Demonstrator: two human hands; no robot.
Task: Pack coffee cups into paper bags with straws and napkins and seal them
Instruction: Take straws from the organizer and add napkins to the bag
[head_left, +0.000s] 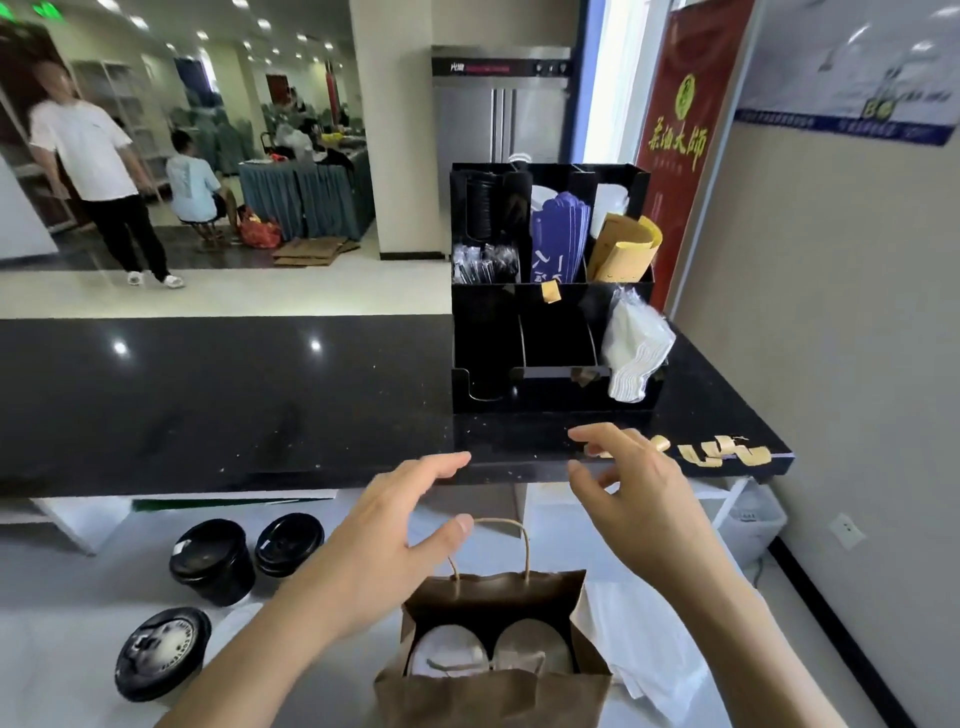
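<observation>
A brown paper bag (493, 691) stands open on the white lower counter, with two white-lidded cups (449, 649) side by side inside it. My left hand (395, 525) hovers above the bag's twisted handle (511, 525), fingers spread and holding nothing. My right hand (634, 499) is raised by the black counter's edge, fingers loosely bent and empty, close to a row of gold sticker strips (727, 452). On the left stand three black-lidded cups (213, 561). Wrapped straws (483, 262) and white napkins (636, 348) sit in the black organizer (550, 395).
The black stone counter (208, 400) runs across at chest height. The organizer also holds blue sleeves (558, 239) and yellow-brown paper bags (623, 249). White paper (644, 644) lies right of the bag. A beige wall (857, 364) closes the right. People stand in the far hall.
</observation>
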